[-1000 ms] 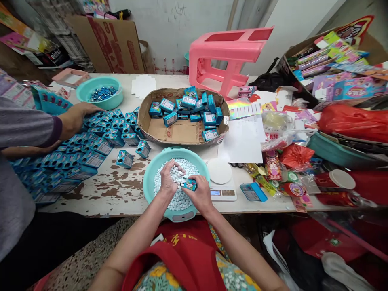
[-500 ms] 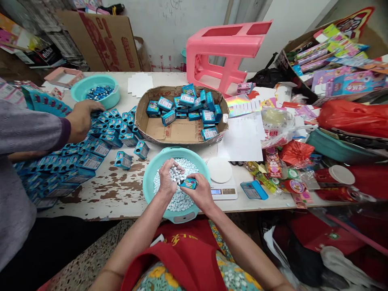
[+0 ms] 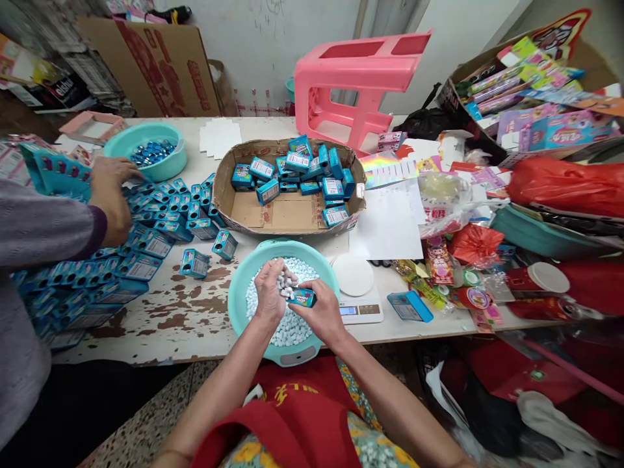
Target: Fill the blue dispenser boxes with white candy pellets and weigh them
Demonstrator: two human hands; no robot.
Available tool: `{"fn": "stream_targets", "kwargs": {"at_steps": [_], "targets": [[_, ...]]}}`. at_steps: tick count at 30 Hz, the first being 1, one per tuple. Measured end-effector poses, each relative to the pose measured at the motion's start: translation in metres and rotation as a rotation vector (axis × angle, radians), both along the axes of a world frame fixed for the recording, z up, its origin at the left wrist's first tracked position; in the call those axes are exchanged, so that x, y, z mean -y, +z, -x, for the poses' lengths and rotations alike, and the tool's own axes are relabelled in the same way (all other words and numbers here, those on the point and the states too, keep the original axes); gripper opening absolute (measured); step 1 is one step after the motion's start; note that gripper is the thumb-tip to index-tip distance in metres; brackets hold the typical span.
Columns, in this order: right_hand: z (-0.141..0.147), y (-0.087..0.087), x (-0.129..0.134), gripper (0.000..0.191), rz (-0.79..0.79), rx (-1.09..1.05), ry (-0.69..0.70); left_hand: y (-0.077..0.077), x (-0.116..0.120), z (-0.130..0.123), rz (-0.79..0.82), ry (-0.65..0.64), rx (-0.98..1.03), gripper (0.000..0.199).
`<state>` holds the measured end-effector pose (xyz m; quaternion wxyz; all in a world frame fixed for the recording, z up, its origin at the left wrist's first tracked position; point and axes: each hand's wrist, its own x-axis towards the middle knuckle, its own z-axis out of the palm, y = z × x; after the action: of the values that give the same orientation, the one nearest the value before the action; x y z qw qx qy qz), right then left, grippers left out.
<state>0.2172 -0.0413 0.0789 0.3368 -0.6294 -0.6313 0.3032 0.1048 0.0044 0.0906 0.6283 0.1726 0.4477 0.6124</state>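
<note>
In the lower middle of the frame, the left hand point(image 3: 269, 292) is cupped over a teal bowl point(image 3: 236, 296), its fingers curled around a heap of small white candies point(image 3: 285, 284). The right hand point(image 3: 322, 310) has its thumb and fingers clamped on a small blue box point(image 3: 303, 298), whose left end is right against that heap, above the loose candies filling the bowl. Just right of the bowl sits a white scale point(image 3: 363, 312); farther right lies an open blue case point(image 3: 410, 306). Above the bowl, mid-frame, a cardboard tray point(image 3: 244, 211) holds more blue boxes. At left, a co-worker's hand point(image 3: 111, 195) reaches over densely packed blue boxes; whether its fingers grip anything, I cannot tell.
</note>
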Motion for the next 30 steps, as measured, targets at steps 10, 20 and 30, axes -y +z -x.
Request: {"fn": "stream_targets", "kwargs": {"at_steps": [10, 20, 30], "targets": [[-0.001, 0.001, 0.005, 0.029, -0.009, -0.027, -0.026, 0.006, 0.002, -0.003, 0.010, 0.016, -0.038, 0.032], [-0.004, 0.000, 0.008, 0.030, 0.001, -0.074, -0.059, 0.008, 0.002, -0.008, -0.065, -0.095, -0.061, 0.036], [-0.004, 0.002, 0.009, 0.028, -0.017, -0.119, -0.095, 0.009, 0.004, -0.012, -0.046, -0.139, -0.167, 0.033]]}}
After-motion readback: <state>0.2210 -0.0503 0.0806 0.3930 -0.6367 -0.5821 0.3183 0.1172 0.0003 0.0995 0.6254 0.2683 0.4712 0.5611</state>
